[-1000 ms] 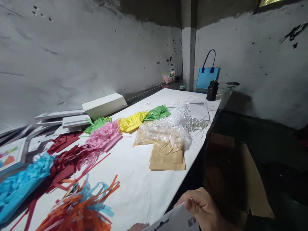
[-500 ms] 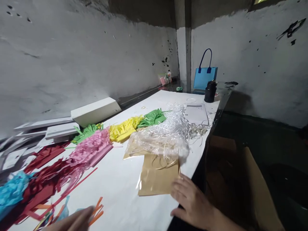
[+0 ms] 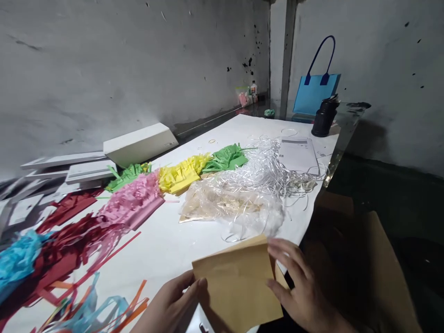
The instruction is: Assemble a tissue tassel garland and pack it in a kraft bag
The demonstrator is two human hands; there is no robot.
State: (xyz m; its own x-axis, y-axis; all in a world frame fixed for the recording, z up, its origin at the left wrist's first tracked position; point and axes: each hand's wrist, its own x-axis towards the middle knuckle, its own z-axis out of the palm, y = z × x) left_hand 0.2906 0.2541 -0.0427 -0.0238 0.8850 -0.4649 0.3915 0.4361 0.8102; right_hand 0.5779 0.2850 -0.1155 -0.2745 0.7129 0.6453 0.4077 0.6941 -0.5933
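A sheet of brown kraft paper [image 3: 239,282] is raised and tilted near the table's front edge. My left hand [image 3: 173,300] pinches its left edge, thumb on the near face. My right hand [image 3: 298,286] is at the right edge, its fingers at the upper corner and the thumb against the near face. Another brown layer shows behind the right edge. Just beyond lies a clear plastic bag [image 3: 222,201] with brown pieces under or inside it. Loose white shredded strips [image 3: 260,166] are heaped behind the bag.
Fringed paper bundles in yellow [image 3: 183,173], green [image 3: 229,157], pink [image 3: 133,199], dark red [image 3: 65,249] and blue [image 3: 21,259] line the left. White boxes [image 3: 138,143] stand behind them. A black container [image 3: 324,118] and a blue bag [image 3: 315,95] are farther back. The table drops off at right.
The kraft paper has come up off the table and toward me. My left hand has moved right onto its left edge, and my right hand has stayed at its right side.
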